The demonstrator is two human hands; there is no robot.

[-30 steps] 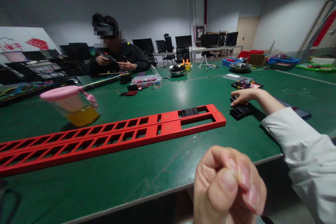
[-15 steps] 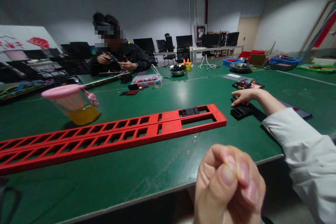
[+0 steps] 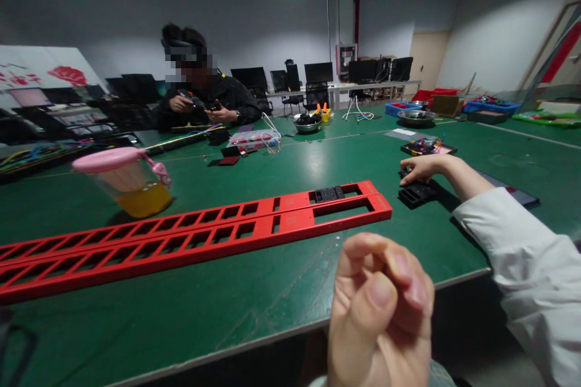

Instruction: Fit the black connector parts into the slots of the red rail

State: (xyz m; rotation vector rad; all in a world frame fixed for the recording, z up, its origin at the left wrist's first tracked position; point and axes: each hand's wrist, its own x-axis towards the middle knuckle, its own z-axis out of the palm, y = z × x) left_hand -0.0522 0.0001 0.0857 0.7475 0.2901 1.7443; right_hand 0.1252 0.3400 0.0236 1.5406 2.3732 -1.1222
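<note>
My left hand [image 3: 381, 308] is raised at the near table edge, palm toward me. Its fingers are curled, the thumb stands slightly apart from them, and nothing shows between them. My right hand [image 3: 420, 169] reaches to the table on the right, fingers closed on a black plastic part [image 3: 403, 178], mostly hidden under the hand. Beside it lies another slotted black plastic part [image 3: 416, 195]. Two long red slotted rails [image 3: 290, 217] lie side by side to the left of my right hand. Several black modules [image 3: 330, 194] sit in the far rail's end opening.
A pink-lidded cup [image 3: 143, 193] of yellow liquid stands behind the rails at left. Behind my right hand lies a tray of wired parts [image 3: 426, 146]; a flat dark panel [image 3: 508, 187] lies beside my forearm. A metal bowl [image 3: 307, 127] and a co-worker [image 3: 204, 91] are across the table.
My left hand has shifted slightly left and loosened from a pinch, the thumb parting from the fingertips. My right hand has stayed at the black parts.
</note>
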